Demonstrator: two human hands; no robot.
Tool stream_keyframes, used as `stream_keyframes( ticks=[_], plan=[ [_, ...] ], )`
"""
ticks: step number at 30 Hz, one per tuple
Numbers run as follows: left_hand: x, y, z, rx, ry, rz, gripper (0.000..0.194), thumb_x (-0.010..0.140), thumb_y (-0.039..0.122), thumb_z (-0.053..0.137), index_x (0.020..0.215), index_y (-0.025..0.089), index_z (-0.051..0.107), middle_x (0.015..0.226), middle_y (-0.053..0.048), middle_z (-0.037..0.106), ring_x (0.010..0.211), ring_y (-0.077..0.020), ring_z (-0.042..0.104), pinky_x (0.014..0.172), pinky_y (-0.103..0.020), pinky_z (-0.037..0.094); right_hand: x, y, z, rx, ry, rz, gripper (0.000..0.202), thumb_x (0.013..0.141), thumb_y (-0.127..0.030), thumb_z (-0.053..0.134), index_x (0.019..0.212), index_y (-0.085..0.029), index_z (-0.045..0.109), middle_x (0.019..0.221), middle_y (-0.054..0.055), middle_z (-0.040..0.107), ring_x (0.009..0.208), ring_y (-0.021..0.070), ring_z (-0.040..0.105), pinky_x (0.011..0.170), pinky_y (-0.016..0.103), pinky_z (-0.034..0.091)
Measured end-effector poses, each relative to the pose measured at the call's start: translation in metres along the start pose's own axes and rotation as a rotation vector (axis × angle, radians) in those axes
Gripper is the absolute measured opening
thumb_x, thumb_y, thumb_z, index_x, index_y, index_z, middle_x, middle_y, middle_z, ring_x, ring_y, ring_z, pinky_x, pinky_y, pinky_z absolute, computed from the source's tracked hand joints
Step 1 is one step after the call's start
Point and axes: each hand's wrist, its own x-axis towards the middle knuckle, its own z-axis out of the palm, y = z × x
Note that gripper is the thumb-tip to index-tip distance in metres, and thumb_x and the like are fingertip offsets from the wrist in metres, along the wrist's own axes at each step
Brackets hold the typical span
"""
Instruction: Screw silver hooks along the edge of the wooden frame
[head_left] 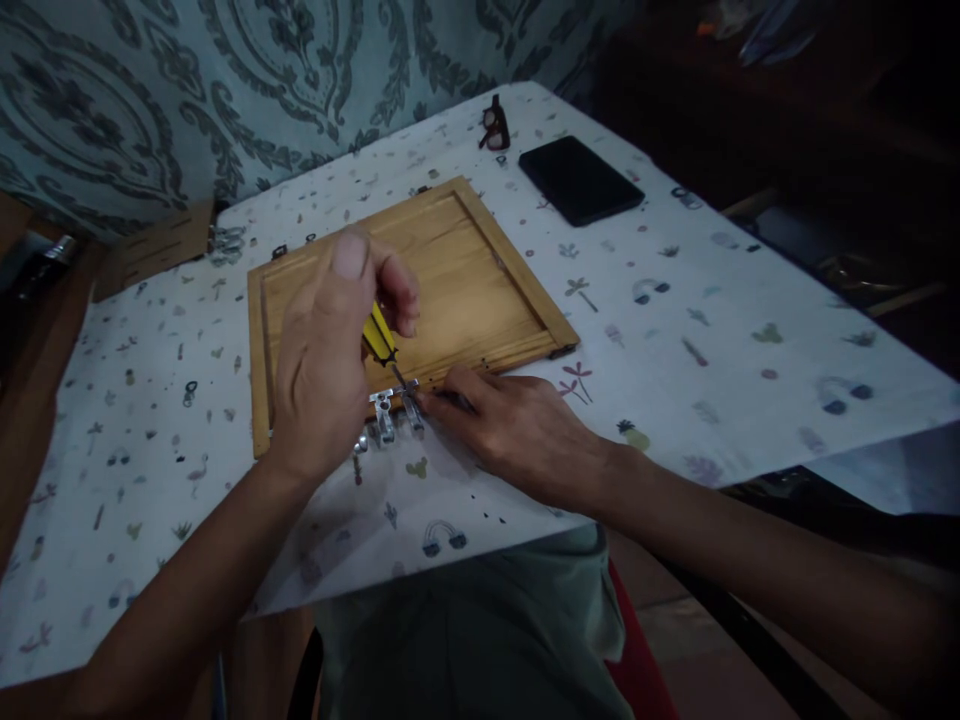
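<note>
A wooden framed panel (442, 270) lies flat on the patterned tablecloth. My left hand (330, 350) is wrapped round a yellow-handled screwdriver (379, 335), whose tip points down at a metal hinge (385, 415) on the panel's near edge. My right hand (517, 425) rests at that same edge, its fingertips pressed close to the screwdriver's tip and the hinge. Whatever its fingers may pinch is too small to make out.
A black tablet (581, 180) and folded glasses (494, 126) lie beyond the panel on the tablecloth (712, 340). A piece of brown cardboard (157, 245) is at the far left, by the patterned wall covering.
</note>
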Motion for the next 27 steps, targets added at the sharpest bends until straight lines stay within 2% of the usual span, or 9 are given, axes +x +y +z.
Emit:
stream_keyframes(
  ticks=[3,8,12,14,17,20,23,24,27],
  plan=[
    [-0.004,0.002,-0.001,-0.206,0.132,0.024,0.025,0.101,0.032,0.042,0.079,0.024,0.049,0.083,-0.001,0.05,0.078,-0.0166,0.053,0.08,-0.037,0.049,0.0,0.0,0.0,0.001,0.005,-0.007,0.024,0.097,-0.008,0.052,0.116,-0.011,0.067,0.093,0.008,0.067,0.07,0.017,0.058,0.055,0.031,0.032],
    [-0.008,0.008,0.004,-0.4,0.245,0.033,0.023,0.1,0.025,0.046,0.077,0.024,0.047,0.075,0.0,0.042,0.071,-0.0151,0.049,0.073,-0.033,0.048,-0.001,0.002,0.0,0.012,-0.006,-0.008,0.025,0.097,-0.009,0.052,0.117,-0.011,0.067,0.097,0.01,0.067,0.073,0.0181,0.061,0.055,0.031,0.034],
    [-0.004,0.008,0.002,-0.459,0.186,-0.03,0.013,0.091,0.017,0.048,0.082,0.025,0.048,0.062,0.003,0.035,0.053,-0.0125,0.036,0.056,-0.029,0.038,-0.001,0.001,0.0,0.032,-0.048,-0.009,0.027,0.097,-0.009,0.05,0.12,-0.01,0.065,0.102,0.011,0.067,0.073,0.0168,0.06,0.056,0.03,0.035],
    [0.0,0.006,-0.002,-0.472,0.135,-0.048,0.009,0.091,0.021,0.046,0.084,0.026,0.048,0.053,0.006,0.027,0.045,-0.0113,0.025,0.048,-0.027,0.029,-0.001,0.001,0.0,0.038,-0.056,-0.009,0.028,0.098,-0.009,0.05,0.121,-0.01,0.065,0.103,0.012,0.067,0.075,0.0172,0.061,0.057,0.03,0.037],
    [0.006,0.004,-0.006,-0.492,0.048,-0.036,0.016,0.096,0.029,0.044,0.082,0.026,0.049,0.047,0.008,0.018,0.041,-0.0103,0.014,0.045,-0.027,0.02,0.0,0.0,0.0,0.03,-0.063,0.001,0.027,0.098,-0.011,0.051,0.121,-0.01,0.065,0.101,0.011,0.067,0.076,0.0183,0.062,0.057,0.031,0.038],
    [0.007,0.003,-0.007,-0.485,0.015,-0.012,0.014,0.095,0.023,0.045,0.083,0.025,0.051,0.047,0.007,0.026,0.042,-0.0118,0.022,0.047,-0.028,0.024,0.0,0.0,0.0,0.024,-0.054,0.003,0.027,0.098,-0.011,0.051,0.122,-0.01,0.066,0.103,0.012,0.068,0.076,0.0186,0.062,0.058,0.032,0.039],
    [0.003,0.004,-0.006,-0.418,0.098,-0.021,0.017,0.099,0.022,0.044,0.086,0.025,0.054,0.061,0.003,0.048,0.056,-0.0146,0.044,0.06,-0.031,0.041,0.0,0.001,0.0,0.03,-0.04,-0.001,0.027,0.098,-0.01,0.052,0.122,-0.01,0.066,0.104,0.012,0.068,0.077,0.0188,0.063,0.059,0.032,0.04],
    [0.002,0.005,-0.005,-0.409,0.131,-0.021,0.018,0.101,0.023,0.045,0.086,0.025,0.055,0.066,0.001,0.052,0.061,-0.0149,0.048,0.065,-0.031,0.044,0.0,0.001,0.0,0.029,-0.037,-0.004,0.027,0.098,-0.01,0.052,0.121,-0.01,0.066,0.103,0.012,0.068,0.077,0.0189,0.063,0.059,0.032,0.04],
    [-0.001,0.008,-0.004,-0.452,0.169,-0.012,0.018,0.102,0.024,0.049,0.086,0.024,0.056,0.066,0.002,0.045,0.061,-0.014,0.043,0.063,-0.03,0.042,0.0,0.001,-0.001,0.019,-0.043,-0.008,0.027,0.097,-0.009,0.051,0.121,-0.01,0.065,0.101,0.011,0.068,0.076,0.0191,0.062,0.057,0.032,0.038]
  ],
)
